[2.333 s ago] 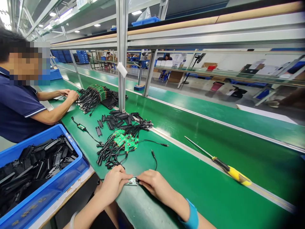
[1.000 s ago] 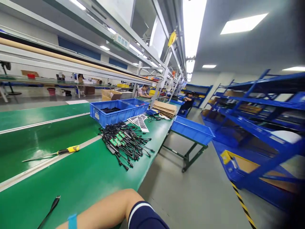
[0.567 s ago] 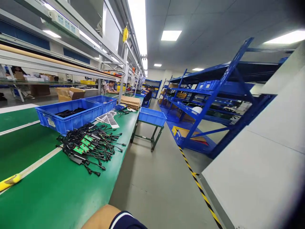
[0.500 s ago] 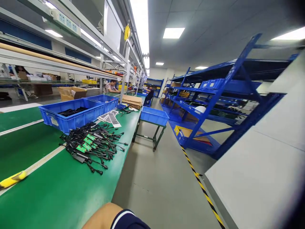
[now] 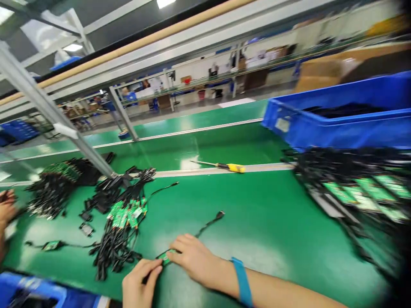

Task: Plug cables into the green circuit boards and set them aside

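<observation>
My left hand (image 5: 138, 285) and my right hand (image 5: 192, 259) meet at the near edge of the green bench (image 5: 257, 214). Between their fingertips they pinch a small green circuit board (image 5: 166, 257) with a black cable (image 5: 208, 222) that trails away to the upper right. My right wrist wears a blue band (image 5: 241, 280). Just left of my hands lies a pile of green boards with black cables (image 5: 123, 222). The picture is blurred by motion.
A yellow-handled screwdriver (image 5: 224, 166) lies on the belt's rail. A blue bin (image 5: 340, 115) and a second heap of cabled boards (image 5: 356, 184) sit at right. More cable piles (image 5: 54, 184) lie far left beside another person's hand (image 5: 5, 209). A blue bin corner (image 5: 35, 295) shows bottom left.
The view swung right down the aisle and has come back down to the bench. Both hands are in view again, still pinching the small board.
</observation>
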Demonstrator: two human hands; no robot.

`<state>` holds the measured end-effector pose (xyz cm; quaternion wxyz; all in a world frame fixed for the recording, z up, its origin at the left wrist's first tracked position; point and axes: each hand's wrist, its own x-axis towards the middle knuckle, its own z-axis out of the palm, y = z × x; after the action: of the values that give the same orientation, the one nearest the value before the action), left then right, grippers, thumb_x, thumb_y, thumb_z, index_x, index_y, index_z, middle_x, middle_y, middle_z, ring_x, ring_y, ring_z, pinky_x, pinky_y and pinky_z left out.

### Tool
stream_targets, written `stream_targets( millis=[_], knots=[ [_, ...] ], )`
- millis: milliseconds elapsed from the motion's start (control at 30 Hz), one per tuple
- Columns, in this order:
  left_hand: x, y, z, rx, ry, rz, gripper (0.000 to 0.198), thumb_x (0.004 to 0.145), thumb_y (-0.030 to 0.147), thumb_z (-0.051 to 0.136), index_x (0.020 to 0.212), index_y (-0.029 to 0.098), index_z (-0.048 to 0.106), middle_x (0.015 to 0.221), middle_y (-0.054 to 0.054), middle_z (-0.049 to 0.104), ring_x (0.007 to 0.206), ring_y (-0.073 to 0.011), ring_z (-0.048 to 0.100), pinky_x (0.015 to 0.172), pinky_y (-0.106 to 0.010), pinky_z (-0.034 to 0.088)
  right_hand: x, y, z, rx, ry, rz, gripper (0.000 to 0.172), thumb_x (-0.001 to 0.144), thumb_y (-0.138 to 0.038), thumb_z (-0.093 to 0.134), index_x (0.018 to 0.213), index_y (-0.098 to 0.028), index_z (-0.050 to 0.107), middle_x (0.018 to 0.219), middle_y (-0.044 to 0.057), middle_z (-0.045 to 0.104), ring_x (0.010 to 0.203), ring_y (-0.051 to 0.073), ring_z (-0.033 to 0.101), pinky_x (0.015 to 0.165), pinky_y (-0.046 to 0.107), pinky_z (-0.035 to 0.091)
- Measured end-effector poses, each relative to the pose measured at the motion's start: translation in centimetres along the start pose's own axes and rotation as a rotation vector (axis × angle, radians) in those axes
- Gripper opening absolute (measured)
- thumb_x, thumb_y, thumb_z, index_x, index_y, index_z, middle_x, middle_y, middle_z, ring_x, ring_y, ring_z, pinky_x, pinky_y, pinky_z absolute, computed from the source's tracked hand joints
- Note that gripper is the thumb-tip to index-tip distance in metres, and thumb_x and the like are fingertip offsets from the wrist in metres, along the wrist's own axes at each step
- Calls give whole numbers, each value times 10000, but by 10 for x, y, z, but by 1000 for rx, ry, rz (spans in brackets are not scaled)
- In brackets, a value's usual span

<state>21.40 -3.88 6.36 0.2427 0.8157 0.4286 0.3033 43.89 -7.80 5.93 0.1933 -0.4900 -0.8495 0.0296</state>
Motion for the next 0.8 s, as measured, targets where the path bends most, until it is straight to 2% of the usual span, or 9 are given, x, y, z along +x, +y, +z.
stream_targets(
  millis=[133, 333, 533, 800],
  knots=[
    [3, -6, 1, -42, -38, -72, 314, 877, 484, 558, 929, 242, 751, 757, -19, 705, 641, -132, 661, 564, -180, 531, 1, 2, -4, 92, -4, 28, 222, 938, -154, 470, 1090, -245, 604, 1096, 23, 652, 885, 176, 544, 711, 318, 353],
    [2, -9, -11, 33, -78, 38, 187, 892, 303, 580, 985, 249, 732, 899, -30, 710, 822, -141, 682, 739, -198, 551, 2, 3, -1, 163, -26, 38, 277, 954, -136, 404, 1101, -240, 615, 1077, 45, 648, 901, 187, 539, 730, 326, 354],
    [-1, -8, -11, 92, -81, 79, 192, 906, 236, 558, 1033, 240, 701, 948, -20, 737, 837, -138, 697, 785, -196, 551, 0, 3, -1, 165, -41, 38, 271, 950, -139, 411, 1121, -232, 600, 1108, 45, 637, 914, 193, 541, 742, 335, 361],
    [-12, -7, -6, 251, -65, 246, 226, 928, 156, 505, 1082, 220, 657, 936, -44, 713, 850, -145, 673, 778, -212, 547, -2, 0, 5, 154, -10, 61, 283, 919, -84, 461, 1101, -238, 612, 1120, 47, 636, 952, 192, 543, 743, 316, 374]
  ],
)
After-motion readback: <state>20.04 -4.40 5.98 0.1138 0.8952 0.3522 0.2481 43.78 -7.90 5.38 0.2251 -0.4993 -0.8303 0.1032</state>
